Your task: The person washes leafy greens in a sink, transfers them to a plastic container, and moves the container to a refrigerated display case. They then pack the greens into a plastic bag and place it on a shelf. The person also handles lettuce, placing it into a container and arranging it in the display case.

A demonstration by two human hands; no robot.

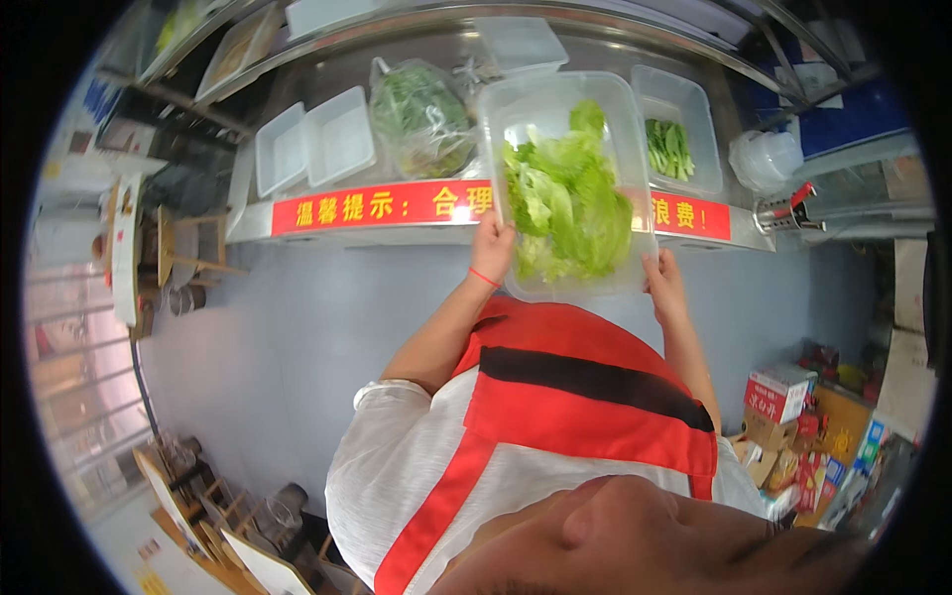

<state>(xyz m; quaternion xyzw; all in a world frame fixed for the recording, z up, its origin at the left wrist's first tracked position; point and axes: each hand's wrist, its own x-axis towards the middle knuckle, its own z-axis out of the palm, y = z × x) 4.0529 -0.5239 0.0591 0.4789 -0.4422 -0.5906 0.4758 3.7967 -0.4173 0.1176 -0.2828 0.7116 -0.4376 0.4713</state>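
Note:
Both of my hands hold a large clear plastic container (569,288) by its two long sides, near the end closest to me. Green lettuce leaves (576,201) lie loose inside it. My left hand (492,245) grips the left wall and has a thin red band at the wrist. On the right wall is my right hand (662,279), its fingers partly hidden by the rim. The container is in front of my red apron, its far part over the steel counter (357,230). Just right of it stands a clear tub (684,100) with leafy green stalks (669,149).
Left on the counter are two white trays (281,149) and a plastic bag of greens (420,111). An empty clear tub (523,46) stands behind. A metal utensil holder (781,213) is at the right end. Steel shelf rails (387,21) cross above. Boxes (777,394) are stacked at lower right.

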